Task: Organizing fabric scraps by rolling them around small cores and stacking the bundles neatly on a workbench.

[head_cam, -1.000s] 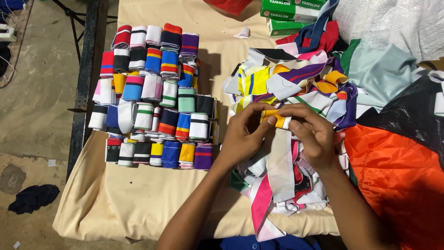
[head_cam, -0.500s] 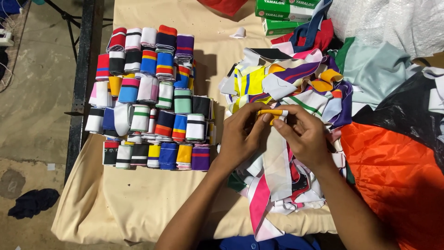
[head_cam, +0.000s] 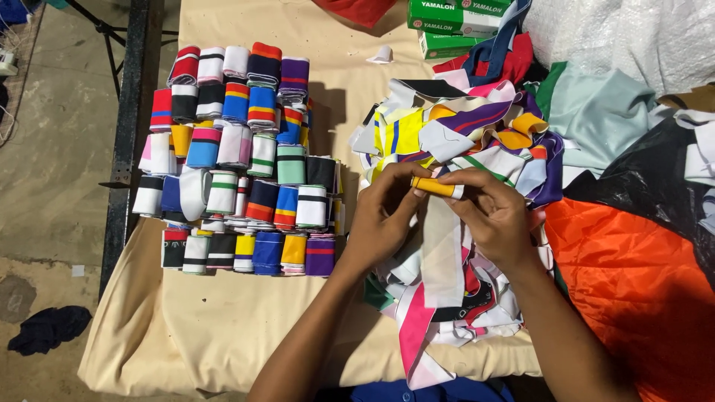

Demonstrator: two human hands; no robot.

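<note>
I hold a small, tight roll of yellow-orange striped knit ribbing (head_cam: 438, 186) between both hands, out over the near edge of the loose heap of mixed coloured fabric strips (head_cam: 477, 141). My left hand (head_cam: 383, 216) has its fingers closed around the roll's left end, thumb up against it, and my right hand (head_cam: 488, 212) pinches the right end, where a bit of white edge shows. Both grips are clamped on the roll, neither hand is free. From under the roll a long pale white strip of the same ribbing (head_cam: 443, 253) hangs down toward me, across the heap, so as I judge it the winding is only partly done: the core is formed, the tail is not yet taken up

To my left, on the beige cloth covering the table (head_cam: 223, 327), stands the block of finished rolls, many short striped bundles in red, blue, green, white, black and purple (head_cam: 238, 164), packed in rows and touching one another. It lies well apart from my hands, with bare cloth between. To the right of the heap lies a sheet of bright orange fabric (head_cam: 633, 275), and at the far edge sit green cardboard boxes (head_cam: 454, 22)

The next move, I think, calls for turning the roll with my fingertips while keeping the hanging strip flat and taut, edges lined up, so the bundle stays even and does not cone out at one end
</note>
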